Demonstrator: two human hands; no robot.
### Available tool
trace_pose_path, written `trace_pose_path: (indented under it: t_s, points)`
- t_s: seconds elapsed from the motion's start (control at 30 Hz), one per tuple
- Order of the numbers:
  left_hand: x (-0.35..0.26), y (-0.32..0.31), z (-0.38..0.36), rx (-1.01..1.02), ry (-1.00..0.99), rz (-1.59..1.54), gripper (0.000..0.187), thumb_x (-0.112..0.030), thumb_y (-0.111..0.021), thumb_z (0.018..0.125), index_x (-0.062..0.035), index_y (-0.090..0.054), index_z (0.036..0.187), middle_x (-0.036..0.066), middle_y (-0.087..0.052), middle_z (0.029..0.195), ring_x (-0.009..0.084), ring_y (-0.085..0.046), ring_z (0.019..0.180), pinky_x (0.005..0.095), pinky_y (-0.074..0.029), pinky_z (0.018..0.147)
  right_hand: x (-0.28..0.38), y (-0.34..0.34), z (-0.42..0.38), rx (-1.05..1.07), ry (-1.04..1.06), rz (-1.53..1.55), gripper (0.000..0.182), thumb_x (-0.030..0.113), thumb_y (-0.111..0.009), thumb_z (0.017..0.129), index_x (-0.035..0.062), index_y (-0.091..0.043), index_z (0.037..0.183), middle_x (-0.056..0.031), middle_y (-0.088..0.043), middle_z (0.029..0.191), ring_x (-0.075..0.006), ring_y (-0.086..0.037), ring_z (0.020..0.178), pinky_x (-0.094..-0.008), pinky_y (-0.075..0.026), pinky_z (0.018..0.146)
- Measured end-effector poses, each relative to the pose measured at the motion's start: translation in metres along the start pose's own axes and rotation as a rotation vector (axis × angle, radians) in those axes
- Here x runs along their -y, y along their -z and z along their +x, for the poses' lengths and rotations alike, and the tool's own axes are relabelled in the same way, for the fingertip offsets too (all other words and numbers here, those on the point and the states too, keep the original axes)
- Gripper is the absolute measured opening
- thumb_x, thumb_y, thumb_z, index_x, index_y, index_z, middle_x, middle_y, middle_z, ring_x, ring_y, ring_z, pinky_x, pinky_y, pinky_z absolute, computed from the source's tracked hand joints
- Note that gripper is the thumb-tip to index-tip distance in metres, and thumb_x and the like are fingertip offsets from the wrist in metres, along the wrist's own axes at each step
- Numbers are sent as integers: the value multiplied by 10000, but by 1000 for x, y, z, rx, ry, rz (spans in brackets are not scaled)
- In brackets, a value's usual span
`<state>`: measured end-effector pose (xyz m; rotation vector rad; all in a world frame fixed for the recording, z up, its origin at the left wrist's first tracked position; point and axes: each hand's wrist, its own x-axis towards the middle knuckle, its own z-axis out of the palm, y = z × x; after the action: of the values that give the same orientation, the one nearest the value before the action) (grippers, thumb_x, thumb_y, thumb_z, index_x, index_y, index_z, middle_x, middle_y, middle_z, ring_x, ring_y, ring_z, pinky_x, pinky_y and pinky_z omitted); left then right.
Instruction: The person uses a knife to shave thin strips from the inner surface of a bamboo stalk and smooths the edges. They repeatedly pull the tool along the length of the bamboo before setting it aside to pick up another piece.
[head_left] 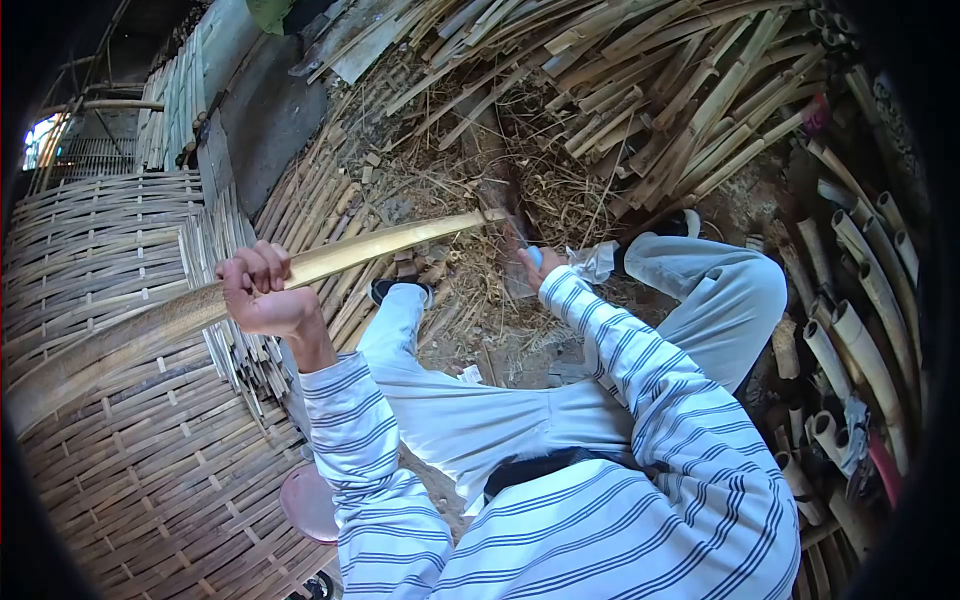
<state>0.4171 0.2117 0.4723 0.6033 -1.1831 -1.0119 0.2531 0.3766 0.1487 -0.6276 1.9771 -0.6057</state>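
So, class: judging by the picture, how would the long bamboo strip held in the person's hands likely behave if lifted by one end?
The bamboo strip already curves gently, so it probably flexes. It looks thin, likely light. The left hand grips it firmly.

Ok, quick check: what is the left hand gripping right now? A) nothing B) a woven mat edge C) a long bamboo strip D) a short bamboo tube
C: the left hand is closed around a long bamboo strip that runs across to the right hand.
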Motion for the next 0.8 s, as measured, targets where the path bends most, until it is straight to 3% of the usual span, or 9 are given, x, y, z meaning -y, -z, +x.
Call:
trace_pose_path:
  t_s: [0.13, 0.37, 0.4, 0.5, 0.53, 0.63, 0.67, 0.77, 0.8]
  points:
    - [4, 9, 8, -61, -4, 64, 351, -175, -440, 856, -168, -211, 591, -34, -178, 494, 79, -161, 417, 249, -147, 420, 7, -22, -1, 19, 20, 65, 613, 560, -435, 893, 11, -552, 1141, -333, -587, 1009, -474, -579, 956, -510, -467, 850]
    - [7, 5, 15, -114, 19, 100, 329, -160, -413, 830, -175, -200, 579, -25, -176, 492, 86, -156, 414, 252, -145, 420, 74, 1, -31, -102, 436, 322, 469, 470, -473, 914, 49, -553, 1105, -303, -604, 916, -486, -582, 882, -511, -495, 744]
    - [7, 5, 17, -94, 28, 92, 322, -154, -409, 826, -174, -202, 580, -25, -175, 491, 87, -156, 413, 252, -146, 419, 72, 1, -28, -102, 480, 345, 447, 488, -443, 920, 91, -567, 1086, -303, -600, 920, -486, -581, 868, -495, -501, 741]
    - [9, 16, 20, -66, 47, 150, 304, -136, -396, 817, -171, -205, 584, -26, -175, 488, 90, -158, 411, 253, -153, 415, 24, -24, -4, 27, 180, -114, 436, 495, -389, 933, 136, -578, 1093, -273, -603, 1020, -462, -588, 919, -489, -502, 755]
    - [10, 19, 23, -54, 48, 175, 298, -130, -392, 815, -170, -206, 585, -26, -174, 486, 91, -158, 411, 253, -156, 413, -20, -58, 35, 89, 205, -260, 435, 485, -357, 940, 156, -566, 1135, -255, -588, 1085, -443, -576, 975, -489, -489, 799]
    - [9, 29, 13, -75, 37, 30, 289, -120, -374, 824, -166, -208, 592, -26, -174, 483, 90, -161, 408, 252, -168, 414, -94, -68, 93, 29, 64, -253, 424, 413, -300, 956, 202, -507, 1260, -202, -535, 1233, -426, -527, 1092, -495, -438, 916]
    - [7, 29, 10, -110, 29, 111, 280, -105, -360, 822, -162, -210, 593, -22, -177, 481, 88, -164, 404, 251, -170, 412, -90, -62, 98, 25, 103, -79, 437, 395, -280, 957, 207, -463, 1307, -226, -515, 1241, -450, -513, 1082, -487, -413, 949]
    - [5, 28, 9, -158, 43, 103, 279, -109, -349, 827, -161, -214, 589, -17, -178, 478, 88, -168, 399, 249, -167, 409, -41, -34, 72, 158, 298, -27, 432, 398, -279, 959, 151, -501, 1235, -219, -521, 1234, -456, -525, 1046, -493, -426, 915]
    - [5, 28, 11, -137, 40, 107, 294, -118, -356, 835, -163, -210, 583, -14, -180, 477, 90, -173, 398, 248, -165, 406, -30, -37, 67, 40, 561, -264, 429, 424, -312, 952, 95, -524, 1129, -252, -525, 1199, -456, -556, 968, -506, -457, 839]
